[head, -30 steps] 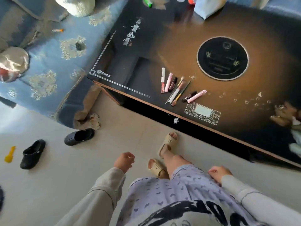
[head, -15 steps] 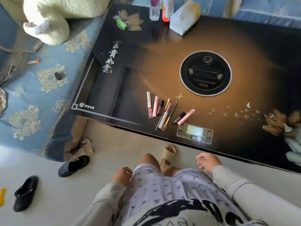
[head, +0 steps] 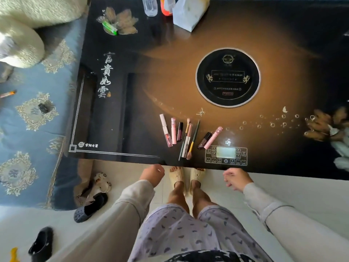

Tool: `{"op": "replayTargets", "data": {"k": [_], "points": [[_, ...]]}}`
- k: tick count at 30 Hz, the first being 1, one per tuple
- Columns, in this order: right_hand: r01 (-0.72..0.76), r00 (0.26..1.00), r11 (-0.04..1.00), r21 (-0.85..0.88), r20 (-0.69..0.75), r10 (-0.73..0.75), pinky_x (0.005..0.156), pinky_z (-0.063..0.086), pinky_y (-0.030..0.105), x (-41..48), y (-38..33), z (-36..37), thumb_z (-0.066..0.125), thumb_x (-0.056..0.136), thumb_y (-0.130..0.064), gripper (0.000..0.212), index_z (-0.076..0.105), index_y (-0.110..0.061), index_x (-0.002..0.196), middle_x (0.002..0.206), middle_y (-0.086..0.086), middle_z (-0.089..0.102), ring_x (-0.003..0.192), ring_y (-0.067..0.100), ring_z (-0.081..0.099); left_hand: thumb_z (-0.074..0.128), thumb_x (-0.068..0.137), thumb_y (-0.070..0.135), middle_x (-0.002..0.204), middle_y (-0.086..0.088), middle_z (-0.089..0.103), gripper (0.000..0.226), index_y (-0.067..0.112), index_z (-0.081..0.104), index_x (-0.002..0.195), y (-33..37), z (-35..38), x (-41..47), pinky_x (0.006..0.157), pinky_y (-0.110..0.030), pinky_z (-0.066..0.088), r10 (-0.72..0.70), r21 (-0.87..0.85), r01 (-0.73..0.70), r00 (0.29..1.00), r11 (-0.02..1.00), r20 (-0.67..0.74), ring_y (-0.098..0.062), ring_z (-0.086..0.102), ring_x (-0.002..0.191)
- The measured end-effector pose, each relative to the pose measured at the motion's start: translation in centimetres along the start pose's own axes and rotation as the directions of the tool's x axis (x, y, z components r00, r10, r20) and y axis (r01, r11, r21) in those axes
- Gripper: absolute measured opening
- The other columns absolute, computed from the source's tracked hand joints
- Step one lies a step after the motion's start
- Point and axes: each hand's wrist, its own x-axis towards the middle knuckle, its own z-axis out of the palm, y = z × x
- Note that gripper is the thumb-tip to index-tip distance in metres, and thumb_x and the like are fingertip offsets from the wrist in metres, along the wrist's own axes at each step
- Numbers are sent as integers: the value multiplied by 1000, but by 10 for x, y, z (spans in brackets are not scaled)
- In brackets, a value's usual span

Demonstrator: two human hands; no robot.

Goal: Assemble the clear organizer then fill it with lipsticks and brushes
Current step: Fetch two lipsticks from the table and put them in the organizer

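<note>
Lipsticks [head: 172,133] and brushes [head: 188,140] loose on table [head: 132,114], both hands empty

Pale grey sleeves [head: 130,205], lilac patterned shorts [head: 179,231], beige slippers [head: 177,176].

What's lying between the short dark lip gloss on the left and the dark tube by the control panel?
In the head view, between the short dark lip gloss and the dark tube lie the brushes, bunched together, running toward the table edge.
</note>
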Motion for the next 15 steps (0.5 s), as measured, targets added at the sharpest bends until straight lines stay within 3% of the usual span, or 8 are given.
{"op": "replayTargets", "data": {"k": [4,9,13,15], "points": [[46,998,994,95,-47,-41,51,36,22,19,-36,-3,45,90,-4,23,65,5,98,81,13,59,57,20,52,42,89,10,115,-21,63,28,1,62,105,31,-21,30,90,-34,44,21,-7,-22,997,1000,-69,-37,56,107],[117,992,984,133,-69,-108,50,46,26,37,-85,-3,44,91,-6,18,61,-6,95,86,10,58,63,20,54,47,89,22,113,-19,62,33,1,54,112,58,-38,61,83,-34,45,-42,-133,22,988,991,-152,-34,57,104],[120,993,987,106,-33,-117,42,50,21,52,-114,10,43,94,-11,13,55,-13,89,92,10,56,56,12,53,48,90,26,118,-18,59,37,4,46,119,72,-41,77,83,-37,46,-63,-167,36,985,985,-162,-34,57,105],[105,994,992,68,-15,-104,47,54,24,58,-125,21,45,93,-15,10,56,-15,92,96,11,58,57,15,58,47,89,24,118,-18,58,35,2,45,117,76,-39,84,81,-37,44,-69,-166,40,982,985,-176,-35,57,105]]}}
